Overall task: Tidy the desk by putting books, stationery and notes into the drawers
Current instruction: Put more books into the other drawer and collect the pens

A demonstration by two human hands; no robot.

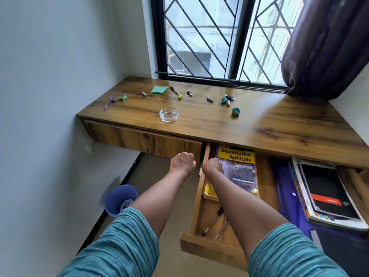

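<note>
Yellow book (pixel 236 168) lies flat in the open drawer (pixel 211 250), pens (pixel 213 223) nearer its front; green notes (pixel 159 89) and purple pen (pixel 107 102) lie on the counter (pixel 259 120).

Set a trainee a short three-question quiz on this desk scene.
1. True or false: the left drawer is closed.
2. The glass dish sits: A on the desktop, B in a drawer, C on the floor.
3. Fill in: the yellow book in the middle drawer is titled Quantitative ___.
Key: 1 true; 2 A; 3 Aptitude.
</note>
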